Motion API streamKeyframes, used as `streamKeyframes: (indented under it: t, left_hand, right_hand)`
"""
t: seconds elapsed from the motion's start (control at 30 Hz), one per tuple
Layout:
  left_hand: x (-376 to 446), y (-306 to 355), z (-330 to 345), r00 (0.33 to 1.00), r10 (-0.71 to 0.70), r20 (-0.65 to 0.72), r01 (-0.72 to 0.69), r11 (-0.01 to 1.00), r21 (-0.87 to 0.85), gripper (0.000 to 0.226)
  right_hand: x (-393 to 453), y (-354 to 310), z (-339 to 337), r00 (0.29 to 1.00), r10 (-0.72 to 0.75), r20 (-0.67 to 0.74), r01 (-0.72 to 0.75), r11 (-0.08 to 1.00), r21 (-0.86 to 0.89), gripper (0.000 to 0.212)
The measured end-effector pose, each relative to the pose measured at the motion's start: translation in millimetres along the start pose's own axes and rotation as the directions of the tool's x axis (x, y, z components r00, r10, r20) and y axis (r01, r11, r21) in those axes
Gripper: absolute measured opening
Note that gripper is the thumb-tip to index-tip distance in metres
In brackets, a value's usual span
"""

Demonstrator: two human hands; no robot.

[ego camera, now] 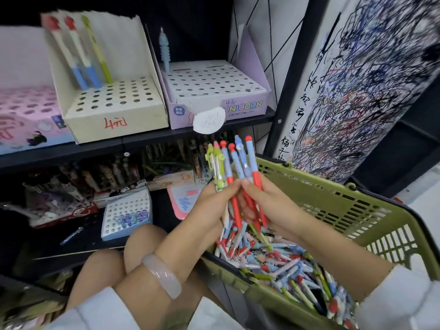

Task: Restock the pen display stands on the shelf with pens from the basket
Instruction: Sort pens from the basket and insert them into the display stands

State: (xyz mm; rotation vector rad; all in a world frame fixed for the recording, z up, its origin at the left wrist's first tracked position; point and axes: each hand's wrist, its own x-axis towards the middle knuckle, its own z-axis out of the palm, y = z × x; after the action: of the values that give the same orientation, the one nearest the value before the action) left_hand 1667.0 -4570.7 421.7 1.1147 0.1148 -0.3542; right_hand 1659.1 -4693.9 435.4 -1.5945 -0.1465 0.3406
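Both hands hold a bunch of pens (234, 160) upright above the green basket (338, 201). My left hand (214, 203) grips the bunch from the left, and my right hand (266, 206) grips it from the right, thumbs meeting in the middle. The pens are red, blue and green with round caps. Many more pens (281, 263) lie loose in the basket. On the shelf stands a cream display stand (114, 108) holding three pens (78, 55) at its back left. Beside it a lilac stand (214, 89) holds one blue pen (164, 48).
A pink stand (26, 115) sits at the far left of the shelf. The lower shelf holds packed pen boxes and a small blue stand (126, 215). A scribbled white panel (357, 86) rises to the right. My knees (119, 258) are below the hands.
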Motion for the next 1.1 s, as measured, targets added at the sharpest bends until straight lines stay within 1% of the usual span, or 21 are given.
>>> streamKeyframes:
  t: [0.07,0.13,0.2,0.3,0.33,0.4,0.47,0.53,0.6,0.67,0.7,0.77,0.8,0.87,0.97,1.03,1.1]
  left_hand:
    - [-7,14,1,0.997,0.063,-0.037,-0.067,0.994,-0.092,0.024]
    - [-13,29,-2,0.984,0.161,-0.077,-0.170,0.978,-0.121,0.020]
    - [-20,44,-6,0.952,0.288,-0.102,-0.298,0.950,-0.097,0.021]
    - [-32,69,-14,0.885,0.442,-0.147,-0.450,0.893,-0.025,0.022]
    - [-36,78,-17,0.865,0.473,-0.168,-0.480,0.877,-0.002,0.020]
    - [-43,93,-25,0.843,0.499,-0.201,-0.504,0.863,0.031,0.016]
    - [-49,106,-34,0.840,0.495,-0.223,-0.494,0.867,0.065,0.015]
    - [-56,118,-43,0.835,0.497,-0.236,-0.491,0.867,0.088,0.016]
    - [-60,129,-56,0.818,0.520,-0.244,-0.497,0.854,0.152,0.020]
    - [-59,140,-70,0.797,0.546,-0.258,-0.494,0.835,0.243,0.026]
    - [-58,145,-77,0.793,0.551,-0.261,-0.496,0.832,0.249,0.027]
    - [-57,157,-87,0.800,0.537,-0.266,-0.503,0.843,0.189,0.021]
    - [-57,164,-92,0.802,0.531,-0.273,-0.508,0.847,0.155,0.018]
    - [-55,174,-99,0.801,0.526,-0.285,-0.510,0.850,0.134,0.016]
    - [-50,185,-108,0.804,0.515,-0.298,-0.492,0.857,0.153,0.020]
    - [-46,193,-115,0.811,0.508,-0.289,-0.489,0.861,0.141,0.025]
    - [-43,202,-121,0.817,0.509,-0.272,-0.498,0.860,0.113,0.023]
  right_hand:
    - [4,-15,21,0.994,-0.083,-0.075,0.077,0.995,-0.069,0.021]
    - [9,-29,39,0.979,-0.164,-0.117,0.144,0.977,-0.159,0.024]
    - [17,-41,57,0.962,-0.240,-0.130,0.201,0.945,-0.258,0.024]
    - [27,-59,80,0.929,-0.333,-0.162,0.271,0.910,-0.315,0.021]
    - [31,-66,88,0.911,-0.380,-0.161,0.314,0.891,-0.329,0.023]
    - [40,-78,103,0.861,-0.486,-0.147,0.386,0.814,-0.434,0.029]
    - [50,-88,117,0.828,-0.540,-0.153,0.372,0.732,-0.570,0.037]
    - [59,-98,129,0.813,-0.561,-0.154,0.363,0.695,-0.621,0.045]
    - [70,-107,140,0.829,-0.546,-0.118,0.372,0.697,-0.613,0.052]
    - [81,-116,150,0.873,-0.486,-0.038,0.384,0.734,-0.561,0.049]
    - [87,-121,154,0.889,-0.459,-0.004,0.392,0.765,-0.511,0.044]
    - [97,-129,161,0.901,-0.431,0.041,0.403,0.801,-0.444,0.035]
    - [101,-133,165,0.903,-0.424,0.060,0.405,0.800,-0.443,0.033]
    - [110,-139,173,0.907,-0.410,0.091,0.406,0.798,-0.446,0.039]
    - [126,-151,183,0.917,-0.395,0.056,0.377,0.812,-0.446,0.051]
    - [136,-160,187,0.903,-0.425,0.058,0.399,0.783,-0.477,0.052]
    - [146,-166,188,0.885,-0.456,0.090,0.434,0.739,-0.515,0.052]
